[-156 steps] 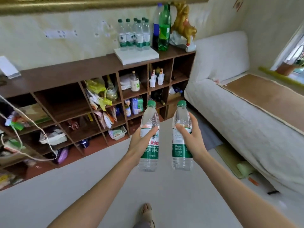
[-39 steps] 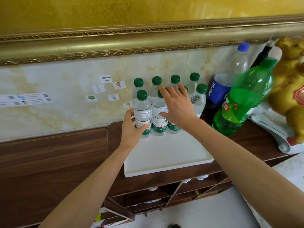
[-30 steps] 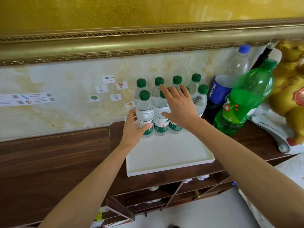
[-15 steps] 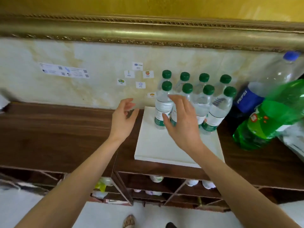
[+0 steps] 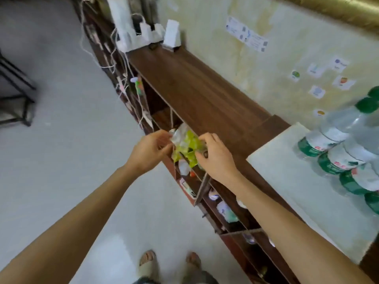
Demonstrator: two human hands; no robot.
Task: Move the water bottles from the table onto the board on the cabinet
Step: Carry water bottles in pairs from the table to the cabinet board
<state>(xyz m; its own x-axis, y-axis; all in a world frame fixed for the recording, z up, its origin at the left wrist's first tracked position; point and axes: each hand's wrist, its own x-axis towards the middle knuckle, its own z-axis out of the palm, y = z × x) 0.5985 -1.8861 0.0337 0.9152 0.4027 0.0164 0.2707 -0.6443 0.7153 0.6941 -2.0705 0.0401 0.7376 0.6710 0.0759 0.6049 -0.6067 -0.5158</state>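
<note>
A: Head view: what surface and room do you see?

B: A long dark wooden cabinet (image 5: 196,93) runs along a pale, stained wall (image 5: 256,64) with small stickers (image 5: 316,92) on it. The floor (image 5: 67,140) is light grey. White chargers (image 5: 143,33) and cords sit at the cabinet's far end.

A: And the water bottles?

B: The water bottles (image 5: 348,152) stand grouped on the white board (image 5: 291,185) on the cabinet top, at the right edge, green caps up.

A: The hands?

B: Both are well away from the bottles, at the shelf front. The left hand (image 5: 148,151) and right hand (image 5: 215,156) have their fingers curled around crinkly yellow-green packets (image 5: 185,145), one at each side.
</note>
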